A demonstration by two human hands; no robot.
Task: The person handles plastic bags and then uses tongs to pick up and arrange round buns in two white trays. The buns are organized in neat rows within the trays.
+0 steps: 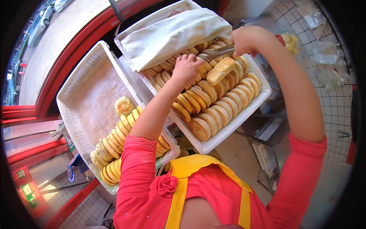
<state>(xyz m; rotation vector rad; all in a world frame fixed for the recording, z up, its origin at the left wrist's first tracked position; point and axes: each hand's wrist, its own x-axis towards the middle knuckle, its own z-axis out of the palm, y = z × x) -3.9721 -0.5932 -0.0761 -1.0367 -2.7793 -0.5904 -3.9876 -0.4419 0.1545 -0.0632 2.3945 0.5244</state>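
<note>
My right hand (246,40) grips the handle of metal tongs (218,53) over the right crate (213,144). The tips of the tongs reach down among rows of round flatbreads (226,110) beside my left hand (187,67). That hand lies over the rows with bent fingers, and what its fingertips touch or hold is hidden. One oblong bread (220,71) rests on top of the rows, just below the tongs. A white cloth (174,35) covers the far part of this crate.
A white plastic crate (85,74) on the left holds yellowish flatbreads (110,146) and one round bread (124,106) apart from them. A red window frame (68,51) borders the left side. Plastic bags (328,57) hang on a wire grid at right, near a metal shelf rack (268,126).
</note>
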